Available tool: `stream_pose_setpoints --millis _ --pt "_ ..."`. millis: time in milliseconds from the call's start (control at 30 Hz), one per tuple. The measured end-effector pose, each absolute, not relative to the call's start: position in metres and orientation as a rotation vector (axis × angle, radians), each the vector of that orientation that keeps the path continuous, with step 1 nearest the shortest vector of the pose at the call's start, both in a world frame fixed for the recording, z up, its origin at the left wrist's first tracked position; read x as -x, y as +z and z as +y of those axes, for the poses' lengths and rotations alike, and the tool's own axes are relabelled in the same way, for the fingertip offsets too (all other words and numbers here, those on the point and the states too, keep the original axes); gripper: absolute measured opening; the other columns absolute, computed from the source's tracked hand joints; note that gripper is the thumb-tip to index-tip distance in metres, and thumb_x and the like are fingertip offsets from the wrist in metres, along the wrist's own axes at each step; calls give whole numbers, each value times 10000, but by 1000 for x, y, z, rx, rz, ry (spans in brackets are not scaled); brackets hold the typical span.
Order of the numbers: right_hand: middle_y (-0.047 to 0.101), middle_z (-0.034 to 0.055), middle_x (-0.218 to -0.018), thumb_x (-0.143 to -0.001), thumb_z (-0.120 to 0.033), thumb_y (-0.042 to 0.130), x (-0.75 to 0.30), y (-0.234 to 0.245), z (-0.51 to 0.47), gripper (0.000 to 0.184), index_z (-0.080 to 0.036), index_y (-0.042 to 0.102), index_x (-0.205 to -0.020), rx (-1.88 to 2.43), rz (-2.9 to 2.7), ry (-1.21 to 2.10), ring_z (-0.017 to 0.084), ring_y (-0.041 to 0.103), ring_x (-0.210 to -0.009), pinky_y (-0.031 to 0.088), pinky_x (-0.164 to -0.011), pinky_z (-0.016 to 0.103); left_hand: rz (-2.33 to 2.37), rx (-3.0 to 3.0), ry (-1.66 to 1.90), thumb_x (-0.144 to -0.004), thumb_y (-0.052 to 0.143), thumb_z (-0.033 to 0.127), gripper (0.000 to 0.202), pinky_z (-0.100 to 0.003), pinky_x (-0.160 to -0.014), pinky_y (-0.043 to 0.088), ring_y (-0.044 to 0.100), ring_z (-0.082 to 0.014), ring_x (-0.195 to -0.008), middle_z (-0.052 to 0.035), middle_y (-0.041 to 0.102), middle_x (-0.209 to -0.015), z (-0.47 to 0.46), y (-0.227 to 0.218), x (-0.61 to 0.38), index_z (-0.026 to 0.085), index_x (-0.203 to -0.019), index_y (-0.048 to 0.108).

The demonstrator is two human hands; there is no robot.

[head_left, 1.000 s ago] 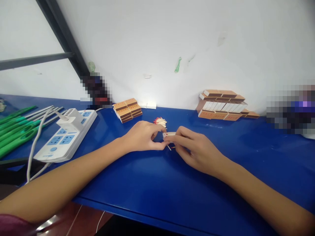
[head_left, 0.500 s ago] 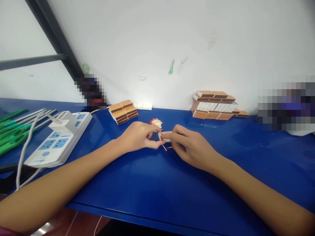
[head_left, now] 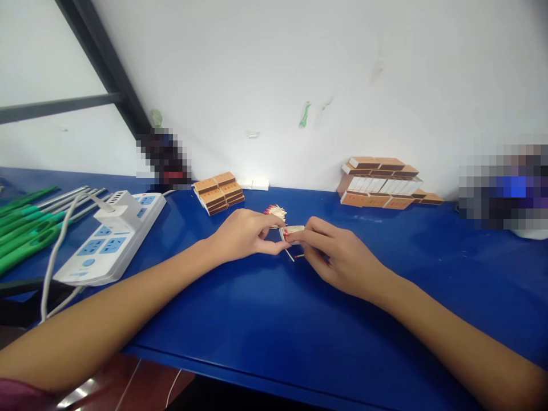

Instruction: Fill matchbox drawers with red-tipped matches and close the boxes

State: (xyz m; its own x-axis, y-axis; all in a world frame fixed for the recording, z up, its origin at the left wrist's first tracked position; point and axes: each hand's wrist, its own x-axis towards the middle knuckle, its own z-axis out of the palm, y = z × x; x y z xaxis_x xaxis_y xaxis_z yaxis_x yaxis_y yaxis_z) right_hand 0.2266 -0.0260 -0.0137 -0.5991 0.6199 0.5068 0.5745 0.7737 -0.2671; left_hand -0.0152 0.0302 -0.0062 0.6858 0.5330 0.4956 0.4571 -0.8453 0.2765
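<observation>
A small white matchbox tray (head_left: 295, 229) with red-headed matches inside is held low over the blue table. My left hand (head_left: 245, 235) pinches its left end between thumb and fingers. Curled about the right end, my right hand (head_left: 340, 254) lays its index finger over the matches in the tray; its thumb is partly hidden. Just behind the tray lies a loose pile of matches (head_left: 276, 213), partly covered by my left hand. Two stray matches lie on the table in front of the tray, one being a pale stick (head_left: 290, 255).
Stacked matchboxes (head_left: 218, 193) stand at the back left, beside white pieces (head_left: 256, 184). A larger matchbox stack (head_left: 379, 184) is against the wall at right. A white power strip (head_left: 113, 242) and green-handled tools (head_left: 32, 228) lie at left on the blue table (head_left: 257, 325).
The view has shifted slightly, so everything sits a little farther right. My right index finger has moved slightly over the tray. Both hands stay at the tray.
</observation>
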Motion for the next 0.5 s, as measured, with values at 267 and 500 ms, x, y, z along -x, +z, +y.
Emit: stream_pose_setpoints --millis 267,500 --pt "566 27 -907 -1000 -128 475 -226 -12 -26 280 -215 678 -1172 933 -2278 85 109 482 -648 397 -583 262 836 -2755 877 -889 731 499 320 -236 -502 342 460 -78 -493 69 543 -555 30 -6 15 187 -949 763" --pt "596 39 -918 -1011 -255 558 -226 -15 -22 158 -210 705 -1046 1084 -2176 95 117 533 -677 430 -611 282 850 -2765 892 -916 681 546 386 -238 -512 369 489 -82 -498 60 575 -570 29 -7 15 181 -1016 756"
